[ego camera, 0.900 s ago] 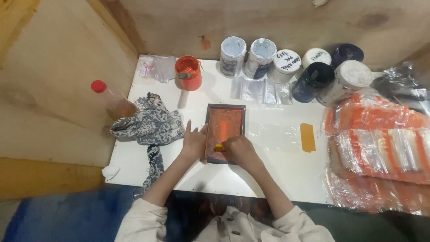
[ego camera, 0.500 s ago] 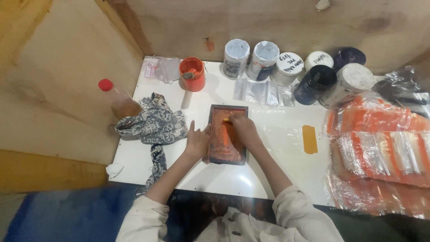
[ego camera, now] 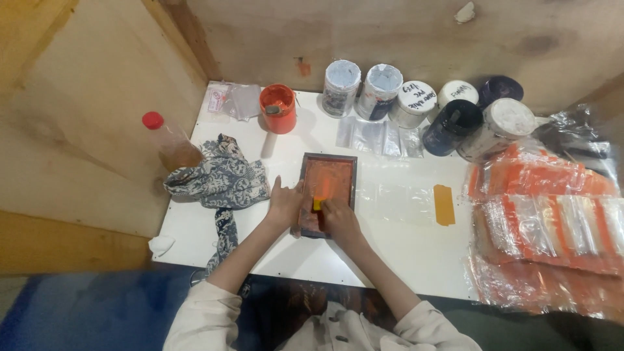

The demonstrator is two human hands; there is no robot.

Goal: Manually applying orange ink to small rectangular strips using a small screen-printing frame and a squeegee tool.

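- The small dark-framed screen, its mesh coated in orange ink, lies flat at the middle of the white table.
- The left hand rests at the frame's 9 o'clock edge, fingers spread and pressing it down; it grips nothing.
- The right hand sits at the frame's 6 o'clock end, fingers closed around a small yellow scraper that touches the mesh.
- Risk, as I judge it: if the left hand eases off, the frame may slide under the scraper's pull and smear the print beneath.
- Another risk: the patterned cloth lies just beside the left hand at 9 o'clock; a drifting wrist could drag it into wet ink.
- The open orange ink pot stands at 11 o'clock, near enough for an elbow swing to tip it.
- A row of lidded jars lines the 12 to 1 o'clock edge.
- Clear plastic sleeves lie between jars and frame.
- A stack of orange-printed packets fills 3 o'clock, limiting room on that side.
- A red-capped bottle stands at 10 o'clock, off the table.
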